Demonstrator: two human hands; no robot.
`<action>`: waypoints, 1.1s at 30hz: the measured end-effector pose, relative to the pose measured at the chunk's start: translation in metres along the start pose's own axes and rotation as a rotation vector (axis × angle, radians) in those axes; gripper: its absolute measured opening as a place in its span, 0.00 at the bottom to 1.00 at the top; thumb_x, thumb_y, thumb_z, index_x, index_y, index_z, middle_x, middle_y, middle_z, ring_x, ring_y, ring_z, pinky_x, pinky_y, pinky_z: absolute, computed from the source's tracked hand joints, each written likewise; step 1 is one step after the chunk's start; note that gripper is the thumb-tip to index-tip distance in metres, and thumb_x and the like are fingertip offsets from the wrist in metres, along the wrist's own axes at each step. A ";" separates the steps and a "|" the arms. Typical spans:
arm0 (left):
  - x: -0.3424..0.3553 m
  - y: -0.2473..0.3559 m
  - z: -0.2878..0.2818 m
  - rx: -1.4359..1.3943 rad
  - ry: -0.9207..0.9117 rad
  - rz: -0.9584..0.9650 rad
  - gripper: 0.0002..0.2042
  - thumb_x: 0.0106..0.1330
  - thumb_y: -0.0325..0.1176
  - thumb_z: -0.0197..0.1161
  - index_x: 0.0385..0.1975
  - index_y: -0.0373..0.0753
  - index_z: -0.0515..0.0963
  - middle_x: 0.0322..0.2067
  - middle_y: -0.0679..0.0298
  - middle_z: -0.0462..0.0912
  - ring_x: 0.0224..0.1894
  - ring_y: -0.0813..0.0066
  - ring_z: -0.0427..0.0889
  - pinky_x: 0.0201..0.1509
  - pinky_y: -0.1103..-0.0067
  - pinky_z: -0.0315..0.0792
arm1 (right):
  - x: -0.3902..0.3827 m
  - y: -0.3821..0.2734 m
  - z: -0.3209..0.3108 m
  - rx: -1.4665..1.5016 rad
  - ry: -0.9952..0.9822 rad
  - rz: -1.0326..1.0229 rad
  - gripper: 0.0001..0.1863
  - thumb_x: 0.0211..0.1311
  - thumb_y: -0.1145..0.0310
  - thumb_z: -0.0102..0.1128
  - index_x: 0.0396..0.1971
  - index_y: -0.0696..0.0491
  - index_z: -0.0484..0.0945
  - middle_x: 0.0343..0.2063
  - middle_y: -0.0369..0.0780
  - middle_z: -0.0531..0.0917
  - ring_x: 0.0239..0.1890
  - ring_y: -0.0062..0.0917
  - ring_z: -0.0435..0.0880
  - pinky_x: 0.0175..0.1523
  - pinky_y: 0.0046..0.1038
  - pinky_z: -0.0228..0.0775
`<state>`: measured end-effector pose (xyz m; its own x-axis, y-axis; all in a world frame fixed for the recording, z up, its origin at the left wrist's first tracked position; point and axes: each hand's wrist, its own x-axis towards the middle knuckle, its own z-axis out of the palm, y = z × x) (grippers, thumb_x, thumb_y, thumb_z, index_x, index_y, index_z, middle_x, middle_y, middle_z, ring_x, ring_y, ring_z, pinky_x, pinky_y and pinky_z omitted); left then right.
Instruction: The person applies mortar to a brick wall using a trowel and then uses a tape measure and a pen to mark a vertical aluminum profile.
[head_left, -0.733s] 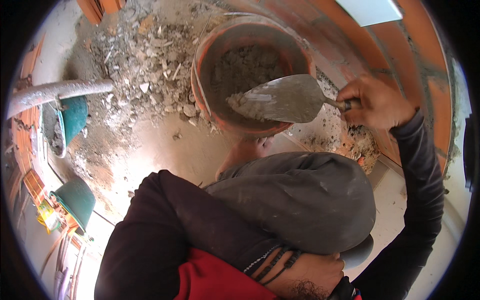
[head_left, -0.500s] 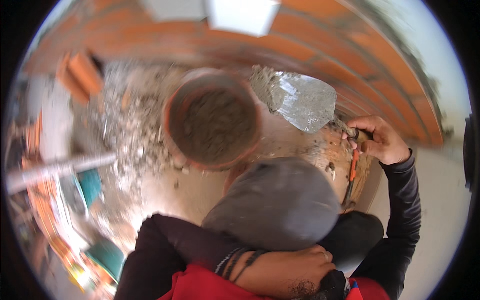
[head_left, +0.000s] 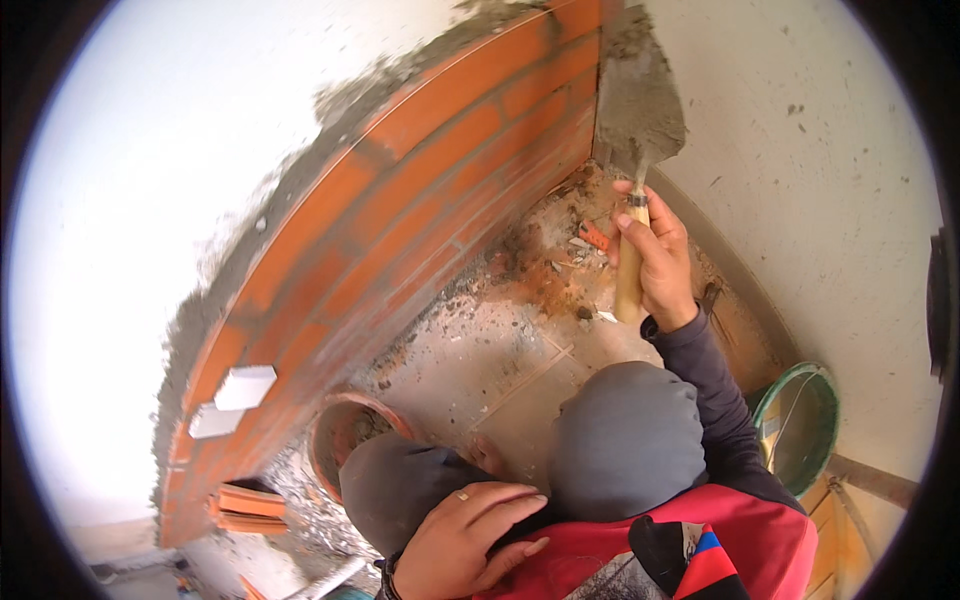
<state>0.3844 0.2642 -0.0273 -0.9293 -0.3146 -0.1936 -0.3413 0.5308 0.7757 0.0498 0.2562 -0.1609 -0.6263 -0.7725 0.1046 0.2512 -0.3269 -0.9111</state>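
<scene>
My right hand point(head_left: 662, 265) is closed round the wooden handle of a trowel point(head_left: 645, 110). Grey mortar coats the blade, which points up and away, beside the corner where the orange brick wall point(head_left: 440, 180) meets a white wall. Whether the blade touches either wall I cannot tell. Fingers extended and holding nothing, my left hand point(head_left: 465, 540) lies over my left knee. A round mortar tub point(head_left: 318, 450) stands beyond that knee, which partly hides it.
A green bucket point(head_left: 830, 420) is at my right by the white wall. Two white pieces point(head_left: 245, 388) show against the brickwork. Hollow orange bricks point(head_left: 248, 505) lie at the lower left. Rubble and an orange-handled tool point(head_left: 593, 236) are near the corner.
My view has swung right, bringing the corner and green bucket in. The trowel has gone from beside the tub to the corner, blade now upward. My left hand has moved onto the left knee.
</scene>
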 end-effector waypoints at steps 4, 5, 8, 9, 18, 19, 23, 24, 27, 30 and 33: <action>0.002 0.002 -0.005 0.010 0.066 -0.178 0.22 0.58 0.32 0.73 0.54 0.36 0.79 0.51 0.52 0.82 0.52 0.55 0.83 0.56 0.69 0.77 | 0.017 0.020 0.029 0.143 0.264 -0.241 0.19 0.68 0.76 0.60 0.56 0.56 0.70 0.31 0.34 0.77 0.27 0.16 0.78 0.33 0.22 0.77; 0.003 0.003 -0.008 0.018 0.079 -0.222 0.22 0.59 0.31 0.72 0.54 0.36 0.78 0.51 0.51 0.82 0.53 0.55 0.83 0.57 0.69 0.77 | 0.022 0.022 0.035 0.164 0.316 -0.298 0.18 0.67 0.77 0.61 0.55 0.56 0.71 0.31 0.34 0.77 0.27 0.16 0.78 0.34 0.22 0.78; 0.008 0.002 -0.015 0.014 0.059 -0.254 0.20 0.63 0.29 0.69 0.54 0.32 0.77 0.51 0.51 0.81 0.52 0.58 0.84 0.58 0.71 0.77 | 0.044 0.042 0.045 0.108 0.445 -0.482 0.11 0.68 0.78 0.59 0.47 0.54 0.71 0.32 0.33 0.76 0.30 0.16 0.79 0.33 0.21 0.73; 0.009 0.002 -0.015 -0.096 0.102 -0.310 0.20 0.64 0.29 0.68 0.54 0.31 0.77 0.52 0.51 0.81 0.53 0.59 0.84 0.59 0.71 0.76 | 0.053 0.056 0.051 0.101 0.485 -0.537 0.10 0.68 0.79 0.59 0.46 0.54 0.71 0.32 0.33 0.76 0.31 0.16 0.80 0.33 0.20 0.72; 0.015 -0.001 -0.016 -0.323 0.166 -0.493 0.20 0.69 0.31 0.64 0.57 0.27 0.74 0.53 0.51 0.78 0.56 0.64 0.82 0.61 0.71 0.76 | 0.071 0.103 0.056 -0.179 0.243 -0.263 0.06 0.62 0.72 0.59 0.35 0.56 0.72 0.28 0.42 0.78 0.30 0.31 0.78 0.38 0.33 0.70; 0.017 -0.001 -0.017 -0.326 0.158 -0.499 0.20 0.69 0.31 0.64 0.57 0.27 0.74 0.54 0.51 0.78 0.56 0.63 0.82 0.61 0.71 0.76 | 0.072 0.103 0.054 -0.122 0.224 -0.197 0.06 0.62 0.72 0.58 0.35 0.56 0.72 0.28 0.42 0.78 0.30 0.33 0.79 0.38 0.33 0.70; 0.020 -0.004 -0.016 -0.383 0.177 -0.518 0.20 0.70 0.30 0.63 0.58 0.27 0.73 0.55 0.51 0.77 0.57 0.63 0.81 0.62 0.71 0.75 | 0.086 0.107 0.057 -0.034 0.210 -0.087 0.06 0.63 0.71 0.58 0.36 0.56 0.72 0.28 0.43 0.79 0.30 0.36 0.79 0.38 0.35 0.70; 0.019 -0.005 -0.016 -0.399 0.181 -0.504 0.20 0.70 0.29 0.62 0.58 0.27 0.73 0.55 0.50 0.77 0.57 0.62 0.81 0.63 0.71 0.75 | 0.088 0.107 0.063 -0.048 0.202 -0.090 0.06 0.63 0.71 0.58 0.36 0.56 0.72 0.28 0.44 0.79 0.31 0.37 0.79 0.38 0.35 0.71; 0.015 -0.008 -0.015 -0.437 0.191 -0.486 0.19 0.71 0.29 0.62 0.59 0.27 0.72 0.56 0.50 0.76 0.58 0.62 0.80 0.64 0.70 0.74 | 0.092 0.100 0.084 -0.073 0.186 -0.121 0.07 0.64 0.70 0.58 0.37 0.56 0.72 0.28 0.46 0.79 0.31 0.39 0.80 0.39 0.38 0.71; 0.013 -0.007 -0.015 -0.467 0.207 -0.496 0.20 0.70 0.29 0.62 0.59 0.26 0.72 0.56 0.50 0.76 0.58 0.61 0.80 0.64 0.69 0.73 | 0.099 0.102 0.102 -0.132 0.220 -0.210 0.08 0.63 0.70 0.58 0.39 0.56 0.72 0.29 0.48 0.80 0.32 0.43 0.81 0.39 0.40 0.71; 0.007 -0.009 -0.013 -0.509 0.234 -0.477 0.20 0.70 0.29 0.62 0.59 0.26 0.72 0.56 0.50 0.76 0.59 0.61 0.79 0.65 0.68 0.73 | 0.099 0.113 0.113 -0.197 0.221 -0.280 0.09 0.64 0.70 0.58 0.39 0.57 0.71 0.28 0.48 0.79 0.32 0.42 0.81 0.38 0.41 0.71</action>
<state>0.3825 0.2474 -0.0279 -0.6226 -0.6098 -0.4904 -0.5400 -0.1188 0.8332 0.0997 0.0813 -0.2086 -0.7994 -0.5260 0.2904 -0.0842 -0.3805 -0.9209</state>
